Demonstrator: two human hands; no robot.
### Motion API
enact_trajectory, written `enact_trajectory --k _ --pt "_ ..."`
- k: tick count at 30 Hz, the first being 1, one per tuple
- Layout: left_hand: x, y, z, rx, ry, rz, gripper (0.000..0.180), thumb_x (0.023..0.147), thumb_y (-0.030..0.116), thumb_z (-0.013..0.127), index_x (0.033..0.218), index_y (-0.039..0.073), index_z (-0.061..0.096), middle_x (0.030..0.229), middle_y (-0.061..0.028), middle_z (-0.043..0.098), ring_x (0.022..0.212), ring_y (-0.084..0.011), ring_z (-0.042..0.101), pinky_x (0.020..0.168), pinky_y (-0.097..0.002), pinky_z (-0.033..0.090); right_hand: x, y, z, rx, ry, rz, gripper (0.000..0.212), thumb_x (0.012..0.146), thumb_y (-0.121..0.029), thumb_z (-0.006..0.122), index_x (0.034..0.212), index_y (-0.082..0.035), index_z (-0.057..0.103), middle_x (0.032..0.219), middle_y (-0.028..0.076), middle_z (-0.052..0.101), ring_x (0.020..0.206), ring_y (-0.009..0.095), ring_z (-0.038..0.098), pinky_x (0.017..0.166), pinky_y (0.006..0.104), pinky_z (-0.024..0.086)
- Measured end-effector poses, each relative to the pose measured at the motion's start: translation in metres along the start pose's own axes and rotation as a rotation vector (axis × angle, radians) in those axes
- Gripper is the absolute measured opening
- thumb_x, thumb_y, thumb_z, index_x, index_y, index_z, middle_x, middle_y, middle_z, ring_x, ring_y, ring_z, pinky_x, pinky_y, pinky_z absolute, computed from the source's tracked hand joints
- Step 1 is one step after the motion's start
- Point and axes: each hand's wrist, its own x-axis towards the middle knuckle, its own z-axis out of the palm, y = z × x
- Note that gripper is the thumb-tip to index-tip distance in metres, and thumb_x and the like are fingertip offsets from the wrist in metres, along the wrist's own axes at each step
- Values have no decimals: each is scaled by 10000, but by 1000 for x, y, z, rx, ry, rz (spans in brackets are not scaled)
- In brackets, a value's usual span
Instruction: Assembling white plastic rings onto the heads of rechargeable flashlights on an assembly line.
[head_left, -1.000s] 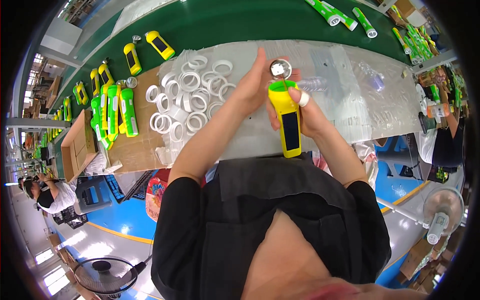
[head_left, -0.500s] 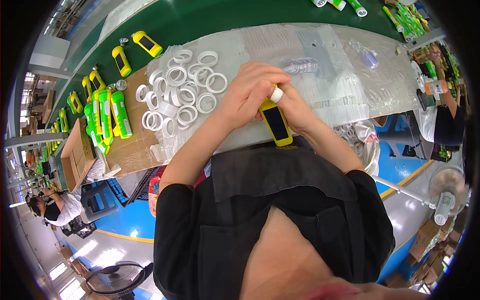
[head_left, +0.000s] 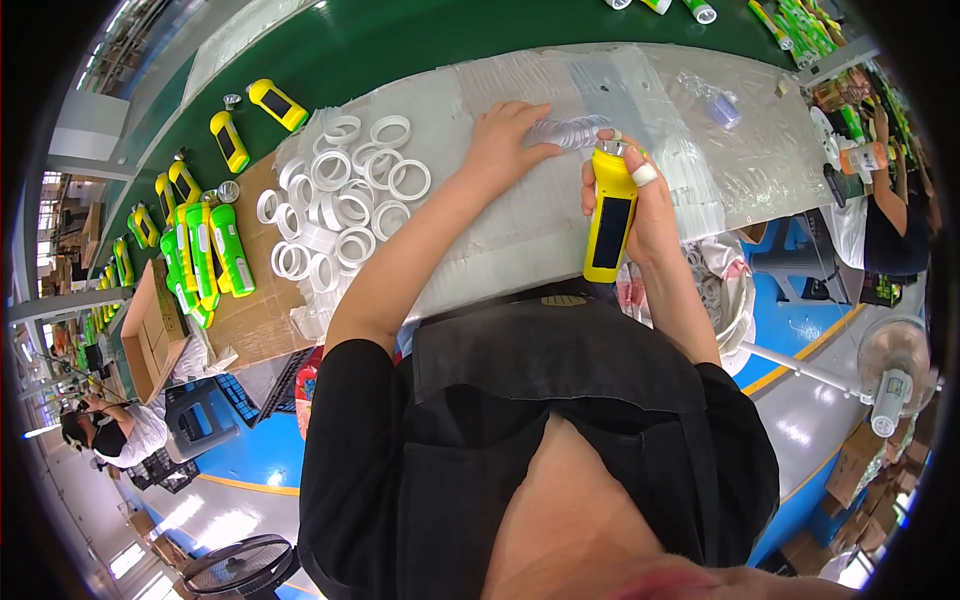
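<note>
My right hand (head_left: 652, 205) is wrapped round a yellow flashlight (head_left: 592, 262), held upright with its shiny reflector end at the top and a dark panel along its body. White tape covers a finger of this hand. My left hand (head_left: 507, 143) reaches over the plastic-covered table, thumb and fingers apart at the left end of a row of clear round lenses (head_left: 578, 133). Left of that arm lies a loose heap of white plastic rings (head_left: 331, 170).
Green-and-yellow flashlights (head_left: 201, 250) lie on cardboard at the left, with several yellow ones on the green belt (head_left: 400, 45) behind. A bag of rings (head_left: 735, 300) hangs by the table's near right edge. Other people work at both sides.
My hands have parted. The left has let go of the flashlight's top and moved to the lenses; the right has lifted the flashlight to the right, and its reflector now shows.
</note>
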Motion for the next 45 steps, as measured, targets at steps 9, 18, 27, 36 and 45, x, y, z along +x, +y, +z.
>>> enact_trajectory --k 9,18,27,36,45 --pt "-11 55 -53 -608 113 -21 427 864 242 691 1253 83 613 1118 -105 564 1052 -254 530 896 -354 443 3 -4 23 -85 -124 61 425 963 -342 561 1247 -30 510 839 110 619 683 159 599 610 291 478" --pt "-44 71 -84 -395 1 197 392 1025 247 391 1282 22 584 1251 -141 480 1122 -234 485 868 -321 496 5 0 51 -230 -284 86 416 953 -344 593 1192 -12 518 867 93 624 706 147 606 635 278 486" --pt "-53 64 -90 -357 147 189 369 985 160 377 1218 12 623 1253 -149 559 1180 -306 492 1021 -398 383 11 17 71 -152 -351 144 434 963 -381 572 1206 -32 484 877 84 607 713 147 611 644 271 485" --pt "-58 51 -102 -284 245 214 380 976 182 376 1175 -17 632 1221 -150 634 1194 -373 532 1041 -445 364 30 25 81 -197 -484 137 434 977 -404 542 1200 -38 475 890 80 607 696 150 613 641 282 493" --pt "-51 50 -116 -215 234 311 351 947 192 442 1152 -9 645 1126 -147 654 1119 -363 550 957 -440 428 34 17 81 -192 -580 134 486 949 -434 583 1204 -31 487 912 88 601 718 161 620 669 293 511"
